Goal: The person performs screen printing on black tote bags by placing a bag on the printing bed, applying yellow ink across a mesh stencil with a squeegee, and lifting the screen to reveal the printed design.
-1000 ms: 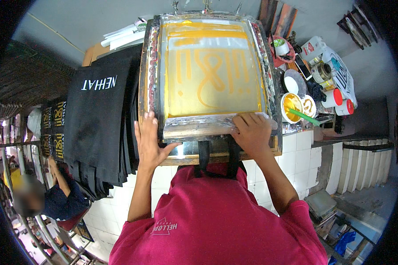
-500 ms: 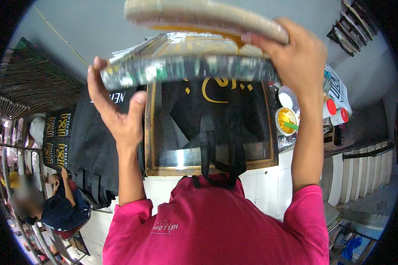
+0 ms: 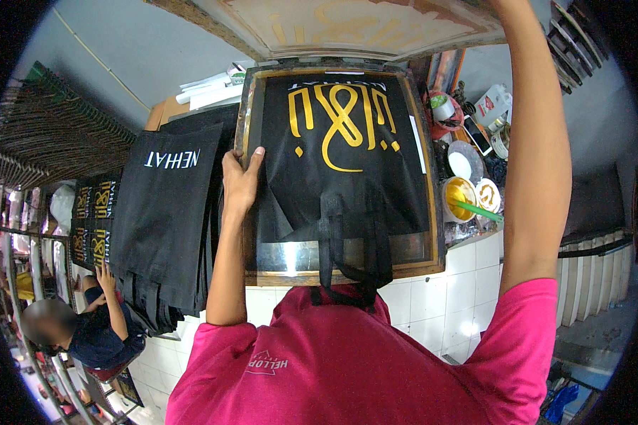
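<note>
1. The left hand [image 3: 239,177] lies flat, fingers spread, on the left edge of the black tote bag [image 3: 344,152], which sits on the printing board [image 3: 432,255] with its fresh yellow print facing up.
2. The right arm reaches up to the raised screen frame [image 3: 347,25]; the hand itself is out of view, so its grip cannot be told.
3. Risk: dragging the bag could smear the wet ink, and a slipping frame would drop onto it.
4. A stack of black bags [image 3: 166,212] hangs just beside the board.

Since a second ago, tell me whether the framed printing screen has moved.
Yes. The framed printing screen has swung up off the black bag, which stays on the tiled counter.
</note>
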Tool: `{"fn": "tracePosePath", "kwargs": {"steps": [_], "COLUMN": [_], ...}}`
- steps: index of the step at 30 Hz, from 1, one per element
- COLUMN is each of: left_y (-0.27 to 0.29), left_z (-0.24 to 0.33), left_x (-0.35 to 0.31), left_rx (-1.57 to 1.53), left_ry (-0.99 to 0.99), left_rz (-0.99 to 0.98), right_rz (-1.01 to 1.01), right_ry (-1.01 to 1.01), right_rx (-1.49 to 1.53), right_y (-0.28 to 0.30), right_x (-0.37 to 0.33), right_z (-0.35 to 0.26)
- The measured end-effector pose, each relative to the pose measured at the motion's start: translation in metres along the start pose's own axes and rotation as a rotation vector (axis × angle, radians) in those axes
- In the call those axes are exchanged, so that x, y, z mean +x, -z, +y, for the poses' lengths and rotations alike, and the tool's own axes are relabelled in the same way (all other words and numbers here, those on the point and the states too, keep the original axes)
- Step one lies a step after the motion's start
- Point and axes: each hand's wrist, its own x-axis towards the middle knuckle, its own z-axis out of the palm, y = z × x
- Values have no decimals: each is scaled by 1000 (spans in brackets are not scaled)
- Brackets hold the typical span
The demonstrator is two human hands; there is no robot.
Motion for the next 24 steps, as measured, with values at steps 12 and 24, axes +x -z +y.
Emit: {"fn": "tracePosePath", "kwargs": {"steps": [12, 24], "left_y": [65, 22], "left_z": [-37, -69], "left_x": [-57, -5], "left_rx": [-533, 87], "left_ry": [17, 30], "left_rz": [-592, -13], "right_rz": [-52, -51], "right_ry": [0, 7], "right_rx": [-17, -74], "right_y": [-12, -10], "right_x": [34, 36], "right_z": [28, 29]}}
